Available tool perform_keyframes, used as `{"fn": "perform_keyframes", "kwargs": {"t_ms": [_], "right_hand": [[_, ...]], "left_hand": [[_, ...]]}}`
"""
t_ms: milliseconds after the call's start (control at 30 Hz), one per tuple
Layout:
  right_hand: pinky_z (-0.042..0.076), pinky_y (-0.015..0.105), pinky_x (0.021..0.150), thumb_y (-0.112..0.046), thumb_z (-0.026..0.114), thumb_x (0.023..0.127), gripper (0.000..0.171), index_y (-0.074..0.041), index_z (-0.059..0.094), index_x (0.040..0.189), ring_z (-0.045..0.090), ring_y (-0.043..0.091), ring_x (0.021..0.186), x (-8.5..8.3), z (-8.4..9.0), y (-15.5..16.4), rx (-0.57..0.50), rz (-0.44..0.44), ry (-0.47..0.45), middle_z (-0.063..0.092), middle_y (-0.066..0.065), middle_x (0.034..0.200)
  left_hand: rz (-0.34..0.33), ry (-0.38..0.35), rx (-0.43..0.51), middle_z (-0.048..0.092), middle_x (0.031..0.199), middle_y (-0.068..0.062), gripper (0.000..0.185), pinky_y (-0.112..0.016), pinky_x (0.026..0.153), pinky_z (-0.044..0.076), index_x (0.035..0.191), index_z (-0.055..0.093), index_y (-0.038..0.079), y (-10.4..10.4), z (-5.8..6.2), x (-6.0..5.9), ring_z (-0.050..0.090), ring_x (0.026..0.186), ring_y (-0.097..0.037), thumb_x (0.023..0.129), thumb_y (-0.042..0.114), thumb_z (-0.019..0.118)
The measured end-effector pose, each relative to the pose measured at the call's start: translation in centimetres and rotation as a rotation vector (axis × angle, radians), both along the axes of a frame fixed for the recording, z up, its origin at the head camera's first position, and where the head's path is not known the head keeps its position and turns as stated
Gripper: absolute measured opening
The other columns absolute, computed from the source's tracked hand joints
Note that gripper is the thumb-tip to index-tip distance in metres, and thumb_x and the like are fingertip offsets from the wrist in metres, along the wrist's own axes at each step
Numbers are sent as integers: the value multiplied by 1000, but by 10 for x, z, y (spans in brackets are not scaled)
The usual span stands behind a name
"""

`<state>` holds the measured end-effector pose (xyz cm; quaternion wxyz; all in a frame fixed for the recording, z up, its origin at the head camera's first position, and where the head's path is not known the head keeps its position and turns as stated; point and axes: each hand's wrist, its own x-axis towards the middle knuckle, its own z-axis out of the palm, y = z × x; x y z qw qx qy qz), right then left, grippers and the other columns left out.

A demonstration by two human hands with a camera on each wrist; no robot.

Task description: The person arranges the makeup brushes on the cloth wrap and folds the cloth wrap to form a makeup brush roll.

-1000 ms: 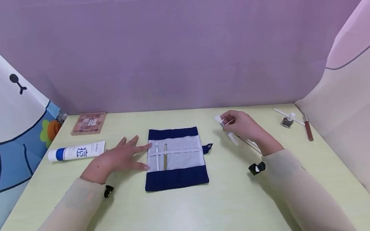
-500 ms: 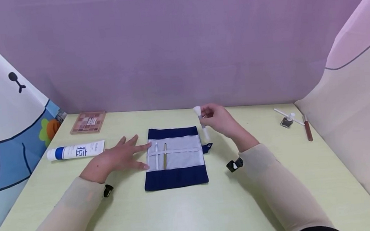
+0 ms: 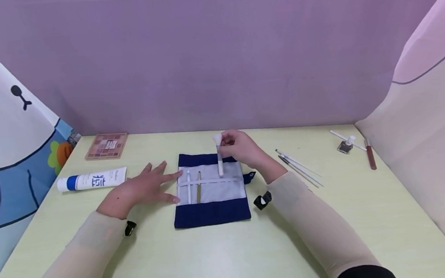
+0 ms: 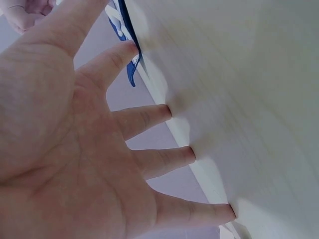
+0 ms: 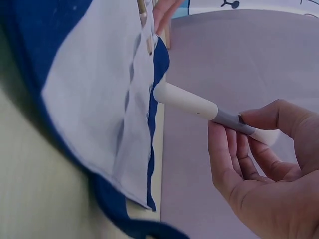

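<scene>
The right hand (image 3: pixel 243 148) pinches a white brush (image 3: pixel 219 159) near its bristle end between thumb and fingertips, handle pointing down at the pale middle panel of the blue roll-up pouch (image 3: pixel 212 209), just above the white strap that crosses it; held that way, the handle lines up with the strap beside the two brushes already tucked under it (image 3: pixel 194 189). The left hand (image 3: pixel 140 191) lies flat on the table (image 3: pixel 232 260), fingers spread and straight, its fingertips touching the pouch's left edge, which looks meant to keep the cloth from sliding. Loose thin brushes (image 3: pixel 299 168) lie to the right, a white tube (image 3: pixel 92 180) and a palette (image 3: pixel 106 147) to the left.
</scene>
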<state>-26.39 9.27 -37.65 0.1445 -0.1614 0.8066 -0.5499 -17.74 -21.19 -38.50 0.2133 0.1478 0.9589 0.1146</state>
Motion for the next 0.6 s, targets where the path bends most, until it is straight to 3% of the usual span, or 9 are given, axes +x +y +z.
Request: {"fn": "perform_keyframes", "kwargs": {"t_ms": [367,600], "right_hand": [[63,51,103,-4,69,101,34,0,60,133,72,25,100,-2,-6,-19,-8,-11,-66,66,14,116],[66,45,97,-4,68,101,36,0,57,135,75,22,94,-2,-14,-23,-20,-11,-114,63,13,115]], "left_hand": [[-5,-7,9,9,178,-31,95,-97,101,28,167,35,36,-1,1,0,5,156,-72,88,73,72],[-3,-2,8,7,178,-30,95,-98,103,22,168,34,36,-2,-1,0,4,157,-71,88,74,71]]}}
